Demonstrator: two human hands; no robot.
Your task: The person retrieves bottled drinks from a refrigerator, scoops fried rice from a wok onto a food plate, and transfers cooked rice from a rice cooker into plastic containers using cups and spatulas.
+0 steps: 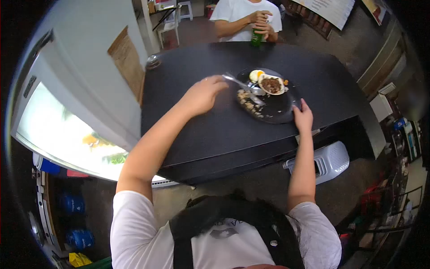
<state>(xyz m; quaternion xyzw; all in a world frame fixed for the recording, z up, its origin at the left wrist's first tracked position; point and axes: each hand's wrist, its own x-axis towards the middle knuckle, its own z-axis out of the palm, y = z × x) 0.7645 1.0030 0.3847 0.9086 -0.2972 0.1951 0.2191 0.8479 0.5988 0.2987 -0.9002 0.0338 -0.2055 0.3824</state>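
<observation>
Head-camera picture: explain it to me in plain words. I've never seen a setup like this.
There is no machine here: a person works with bare hands, and the one camera sits on their head, looking forward and down. On the dark table lies a dark plate with cutlery, egg, brown food and pale scraps. The right hand holds the plate's edge. The left hand is near the cutlery; contact is unclear. Opposite, another person holds a green bottle.

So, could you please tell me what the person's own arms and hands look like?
The left sleeve and right sleeve are white and short, leaving both forearms bare. The left hand and right hand are ungloved, with no watch or bracelet showing. Blur leaves it unclear whether the left one wears a ring.
</observation>
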